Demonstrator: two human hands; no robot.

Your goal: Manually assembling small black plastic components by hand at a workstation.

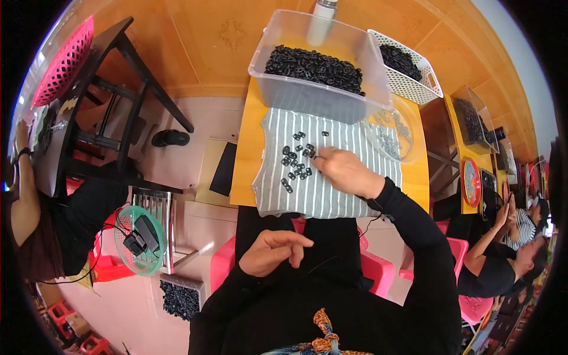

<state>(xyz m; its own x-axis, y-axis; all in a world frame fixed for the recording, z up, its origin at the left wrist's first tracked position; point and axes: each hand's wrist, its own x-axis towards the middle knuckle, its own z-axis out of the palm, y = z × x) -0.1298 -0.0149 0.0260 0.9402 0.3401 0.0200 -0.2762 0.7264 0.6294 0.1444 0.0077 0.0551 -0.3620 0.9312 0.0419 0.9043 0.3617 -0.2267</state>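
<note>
Over the near end of the grey-and-white striped cloth (349,204), my right hand (352,173) reaches in with its fingers pinched together. At its fingertips is a small black two-holed piece (309,152), partly covered by the fingers. Several similar loose black pieces (290,160) lie scattered on the cloth to the left of that hand. My left hand (274,253) is above my lap, off the table, its index finger stretched out and the others loosely bent, with nothing seen in it.
A clear plastic bin (322,89) of black pieces stands at the table's far side. Beside it are a white perforated basket (414,87) with more pieces and a round clear tray (405,151) of small metal-coloured parts. People sit at left and right. A green basket (127,260) holds black adapters.
</note>
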